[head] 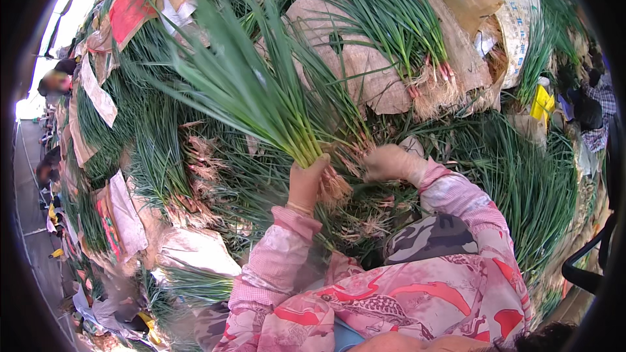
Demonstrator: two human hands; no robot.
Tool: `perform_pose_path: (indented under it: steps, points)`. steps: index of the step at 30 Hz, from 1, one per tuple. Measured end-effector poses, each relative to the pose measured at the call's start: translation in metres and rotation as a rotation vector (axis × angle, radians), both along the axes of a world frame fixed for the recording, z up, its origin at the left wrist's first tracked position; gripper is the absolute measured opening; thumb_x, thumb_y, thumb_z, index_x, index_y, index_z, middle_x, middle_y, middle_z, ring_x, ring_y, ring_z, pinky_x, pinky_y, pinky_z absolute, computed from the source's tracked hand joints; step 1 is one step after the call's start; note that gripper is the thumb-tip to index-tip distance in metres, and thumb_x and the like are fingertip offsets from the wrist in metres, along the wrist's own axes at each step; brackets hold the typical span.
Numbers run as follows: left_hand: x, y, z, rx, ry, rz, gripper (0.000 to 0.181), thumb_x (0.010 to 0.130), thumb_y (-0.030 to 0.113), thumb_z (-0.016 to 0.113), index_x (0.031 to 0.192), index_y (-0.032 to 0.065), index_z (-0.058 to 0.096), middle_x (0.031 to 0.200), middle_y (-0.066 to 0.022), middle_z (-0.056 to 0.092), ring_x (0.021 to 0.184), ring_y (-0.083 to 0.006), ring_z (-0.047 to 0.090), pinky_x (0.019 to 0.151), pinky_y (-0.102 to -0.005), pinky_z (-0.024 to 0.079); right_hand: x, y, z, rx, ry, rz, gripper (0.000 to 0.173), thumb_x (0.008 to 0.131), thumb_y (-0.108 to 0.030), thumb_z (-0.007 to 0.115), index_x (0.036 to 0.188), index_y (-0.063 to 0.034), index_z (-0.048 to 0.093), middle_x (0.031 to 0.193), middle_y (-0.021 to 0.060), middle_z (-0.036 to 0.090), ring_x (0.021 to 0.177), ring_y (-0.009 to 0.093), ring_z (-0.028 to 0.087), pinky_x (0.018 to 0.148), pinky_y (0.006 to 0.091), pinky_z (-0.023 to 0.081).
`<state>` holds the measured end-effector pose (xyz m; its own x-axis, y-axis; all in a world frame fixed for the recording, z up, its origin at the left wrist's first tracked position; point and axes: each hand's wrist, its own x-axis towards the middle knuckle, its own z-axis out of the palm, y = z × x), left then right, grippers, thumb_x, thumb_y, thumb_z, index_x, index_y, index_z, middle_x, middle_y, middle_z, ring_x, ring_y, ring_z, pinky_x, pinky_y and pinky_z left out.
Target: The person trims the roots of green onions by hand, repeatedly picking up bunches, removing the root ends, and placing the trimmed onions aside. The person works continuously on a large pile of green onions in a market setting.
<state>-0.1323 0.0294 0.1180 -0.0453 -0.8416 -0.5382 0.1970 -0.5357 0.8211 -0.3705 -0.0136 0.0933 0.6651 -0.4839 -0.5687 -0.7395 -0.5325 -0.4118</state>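
My left hand (307,185), in a thin glove, is closed around the lower stems of a bunch of green onions (274,102). Its leaves fan up and to the left, blurred towards the tips, and pale roots hang beside the wrist. My right hand (393,164), also gloved and blurred, is beside the roots of a smaller bunch of green onions (359,129). Whether its hidden fingertips hold anything cannot be seen. Loose green onions with matted roots (367,225) lie below my hands, in front of my camouflage-patterned knee (430,239).
Ahead, a rooted bunch of green onions (415,34) lies on burlap sacking (337,54). More green onions pile up at left (161,151) and right (528,181). A printed white sack (513,19) stands far right. Other people (594,112) are at the edges.
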Motion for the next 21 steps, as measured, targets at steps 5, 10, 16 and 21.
perform_pose_path:
  steps: [5,10,16,21]
  points:
    - [-0.001,0.011,-0.03,0.093,0.306,0.032,0.031,0.094,0.021,0.064,0.115,-0.0018,0.066,0.08,-0.007,0.068,0.072,-0.0169,0.065,0.065,-0.0294,0.053,0.01,-0.04,-0.076,-0.39,-0.398,-0.542,0.034,0.092,-0.039,0.061,0.097,-0.0068,0.071,0.087,0.0184,0.071,0.081,0.037,0.07,0.071,0.0488,0.055]
    - [-0.012,0.008,-0.013,0.155,0.196,0.135,0.028,0.094,0.021,0.065,0.106,-0.0052,0.065,0.073,-0.0096,0.066,0.06,-0.0183,0.065,0.056,-0.028,0.053,-0.007,-0.056,-0.1,-0.3,-0.156,-0.534,0.035,0.092,-0.042,0.057,0.09,-0.0104,0.073,0.085,0.0163,0.07,0.085,0.038,0.069,0.074,0.0491,0.052]
    - [-0.019,0.004,-0.026,0.203,0.267,0.2,0.025,0.094,0.019,0.065,0.099,-0.0047,0.068,0.073,-0.01,0.066,0.061,-0.0209,0.066,0.056,-0.0313,0.053,-0.046,-0.063,-0.088,-0.451,-0.664,-0.409,0.025,0.092,-0.026,0.057,0.08,-0.0045,0.063,0.075,0.0118,0.063,0.074,0.029,0.064,0.067,0.0404,0.049]
    - [-0.023,0.016,-0.052,0.248,0.317,0.061,0.028,0.1,0.023,0.053,0.11,0.0009,0.068,0.093,-0.0103,0.067,0.081,-0.0204,0.065,0.073,-0.0327,0.054,0.006,0.003,-0.024,0.122,-0.852,-0.404,0.031,0.097,-0.027,0.048,0.087,-0.0036,0.066,0.076,0.0095,0.063,0.073,0.021,0.059,0.073,0.0346,0.048]
